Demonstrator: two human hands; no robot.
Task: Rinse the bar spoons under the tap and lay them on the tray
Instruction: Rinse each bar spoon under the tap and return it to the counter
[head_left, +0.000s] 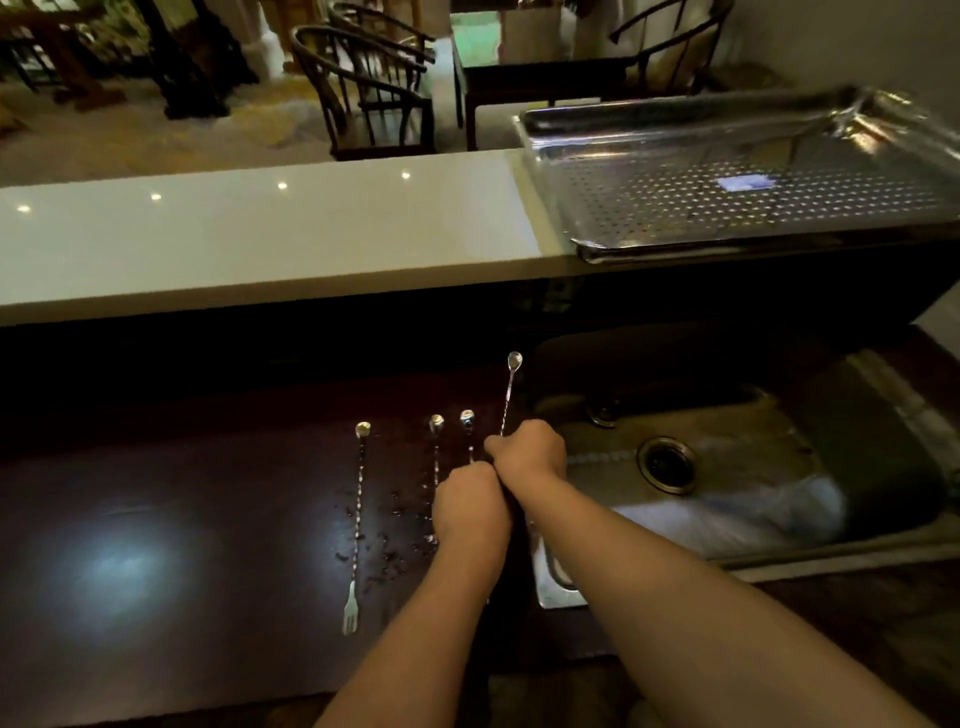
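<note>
1. The right hand (527, 451) is curled round the stem of a raised spoon (509, 392), whose bowl stands up toward 12 o'clock above the knuckles, just over the left edge of the sink (883, 525).
2. The left hand (470, 506) sits touching the right at its 7 o'clock, knuckles up and fingers curled; it lies over the lower stems of two spoons, but whether it pinches one I cannot tell.
3. Those two spoons show only their bowls, the nearer spoon (467, 418) at 11 o'clock of the right hand and the middle spoon (436, 423) just left of it.
4. A fourth, the far spoon (358, 519), lies alone at 9 o'clock of the left hand on the dark counter (182, 519), bowl away and a small fork end toward the person.
5. Handling, as I judge it: thin, stiff, light steel with a twisted stem, which gives grip (though wet it will likely slip at the smooth bowl). Best held mid-stem.
6. Dark specks (384, 551) are scattered between the spoons.
7. The tray (550, 171), perforated steel, waits at 1 o'clock on the pale upper ledge (260, 234), well apart and higher; no spoons lie in it. The tap is not in view.
</note>
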